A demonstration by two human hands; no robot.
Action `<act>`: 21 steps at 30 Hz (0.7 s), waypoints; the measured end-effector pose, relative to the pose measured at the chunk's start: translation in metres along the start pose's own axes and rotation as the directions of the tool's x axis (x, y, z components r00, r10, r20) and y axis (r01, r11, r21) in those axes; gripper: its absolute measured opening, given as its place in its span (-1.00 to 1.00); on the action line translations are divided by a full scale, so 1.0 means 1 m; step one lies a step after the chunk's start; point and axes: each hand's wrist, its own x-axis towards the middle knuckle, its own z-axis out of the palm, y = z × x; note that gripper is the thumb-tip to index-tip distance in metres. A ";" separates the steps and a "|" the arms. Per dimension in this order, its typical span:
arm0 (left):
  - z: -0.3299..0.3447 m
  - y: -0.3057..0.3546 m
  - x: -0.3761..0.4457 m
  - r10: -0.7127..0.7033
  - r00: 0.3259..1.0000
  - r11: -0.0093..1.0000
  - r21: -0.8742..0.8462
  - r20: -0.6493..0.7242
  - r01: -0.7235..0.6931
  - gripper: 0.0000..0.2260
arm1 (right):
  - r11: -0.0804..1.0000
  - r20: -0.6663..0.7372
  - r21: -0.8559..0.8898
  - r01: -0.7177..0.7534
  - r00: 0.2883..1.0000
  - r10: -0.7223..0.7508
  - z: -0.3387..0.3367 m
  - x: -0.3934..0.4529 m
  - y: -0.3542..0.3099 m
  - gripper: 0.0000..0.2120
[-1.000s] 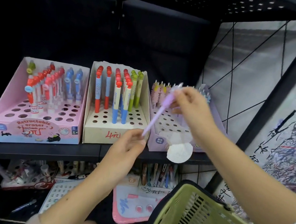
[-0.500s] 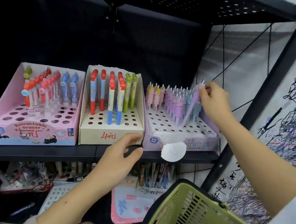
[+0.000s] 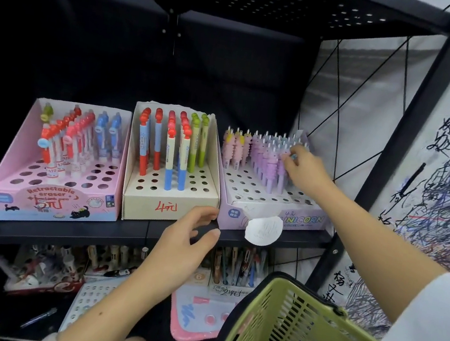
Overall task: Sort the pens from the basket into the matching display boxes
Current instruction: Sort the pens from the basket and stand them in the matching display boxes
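Three display boxes stand side by side on a black shelf. In the lilac unicorn box [image 3: 304, 218] at the right are several pink and purple pens. My right hand [image 3: 307, 173] reaches over its back rows and pinches the top of a purple unicorn pen [image 3: 280, 179] that stands upright in a hole. My left hand [image 3: 185, 246] hovers with relaxed fingers and holds nothing, in front of the cream box [image 3: 168, 209] of red, blue and green pens. A green basket [image 3: 299, 327] hangs at the lower right; its contents are hidden.
A pink retractable-eraser box [image 3: 51, 200] stands at the left of the shelf [image 3: 38, 231]. A round white tag [image 3: 263, 230] hangs off the lilac box's front. Below, a lower shelf holds more stationery. A black upright post [image 3: 386, 151] and a scribbled board lie to the right.
My right hand carried the purple pen from mid-air in front of the boxes into the lilac box and set it upright. My left hand let go of the pen's tip and stayed low.
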 end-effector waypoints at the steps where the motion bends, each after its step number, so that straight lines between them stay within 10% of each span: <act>1: 0.001 0.000 -0.001 -0.001 1.000 1.000 -0.001 0.007 0.001 -0.74 | 1.000 0.005 0.011 -0.012 1.000 0.011 0.001 -0.002 0.001 -0.76; 13: 0.068 -0.039 -0.054 -0.077 0.940 0.997 0.016 0.332 0.076 -0.79 | 0.982 -0.058 0.090 0.167 0.985 -0.162 -0.002 -0.148 0.026 -0.79; 16: 0.089 -0.056 -0.070 -0.123 0.894 0.990 0.115 0.430 0.080 -0.79 | 0.987 0.209 -0.034 0.155 0.967 -0.145 0.017 -0.203 0.072 -0.79; 21: 0.105 -0.072 -0.079 -0.128 0.862 0.915 0.395 0.490 -0.089 -0.72 | 0.915 0.734 -0.404 -0.002 0.596 0.326 0.058 -0.296 0.169 -0.65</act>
